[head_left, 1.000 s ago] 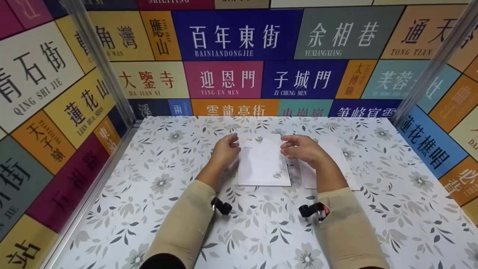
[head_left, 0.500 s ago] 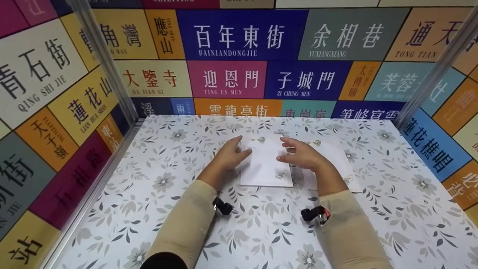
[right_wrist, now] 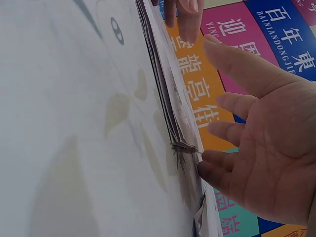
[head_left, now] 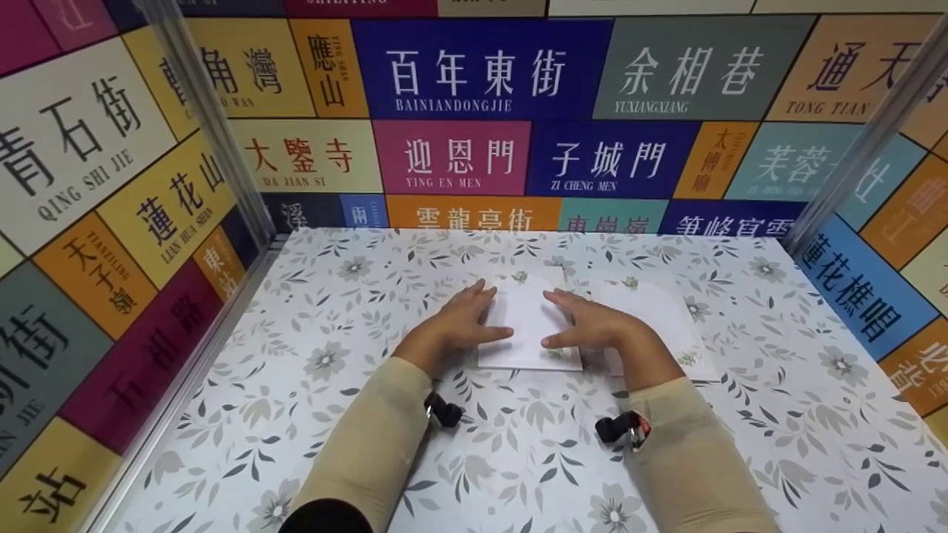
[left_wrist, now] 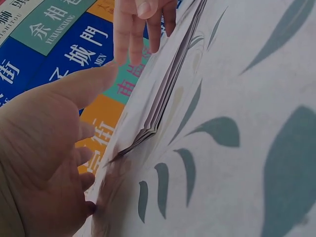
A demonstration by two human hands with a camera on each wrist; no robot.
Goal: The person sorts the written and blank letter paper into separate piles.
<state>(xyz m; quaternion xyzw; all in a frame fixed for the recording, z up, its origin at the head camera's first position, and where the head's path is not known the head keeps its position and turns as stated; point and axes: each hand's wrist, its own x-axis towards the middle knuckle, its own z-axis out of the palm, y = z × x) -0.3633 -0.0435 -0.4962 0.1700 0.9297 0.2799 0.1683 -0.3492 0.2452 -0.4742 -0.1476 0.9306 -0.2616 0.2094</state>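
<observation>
A thin stack of white paper sheets (head_left: 522, 359) with small printed flowers lies flat on the table. Its layered edge (left_wrist: 165, 86) shows in the left wrist view. My left hand (head_left: 465, 320) is over the stack's left side, fingers spread and thumb pointing inward. Facing it, my right hand (head_left: 592, 323) is over the right side, fingers likewise spread. Neither hand holds anything; whether the lower fingers touch the paper is unclear. In the right wrist view, the fingers of my right hand (right_wrist: 266, 143) are close to the stack's edge (right_wrist: 165, 84).
Another white sheet or stack (head_left: 655, 307) with matching flowers lies just to the right, partly behind my right hand and wrist. A floral cloth (head_left: 326, 400) covers the table. Panels with printed characters (head_left: 452, 159) stand along the back and both sides.
Both hands have come nearer to the body and lower over the stack, their fingers spreading wider. The papers have stayed in place; the head view has shifted slightly.
</observation>
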